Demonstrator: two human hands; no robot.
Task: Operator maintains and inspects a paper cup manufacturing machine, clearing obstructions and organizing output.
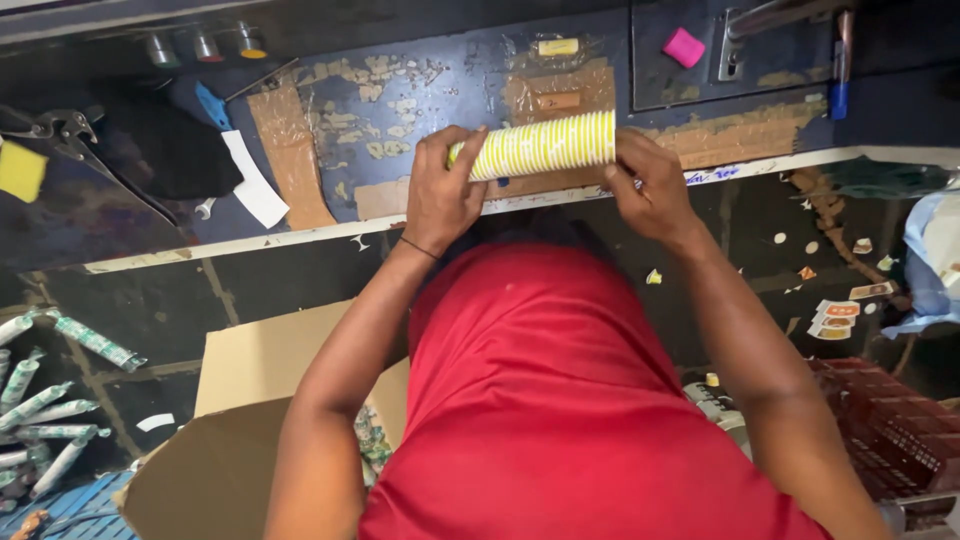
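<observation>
Head view: a yellow-striped stack of paper cups (545,145) is held sideways above the tabletop (400,110) edge — left hand (440,195) and right hand (650,185) fingers clamped on its ends. Probably light, crushable — best gripped by both ends.

Yellow-white striped paper cup stack (545,146), lying horiz., held at both ends above workbench edge.

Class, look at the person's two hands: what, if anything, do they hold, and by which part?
Both hold a sideways stack of yellow-and-white striped paper cups: the left hand grips its left end, the right hand its right end.
</observation>
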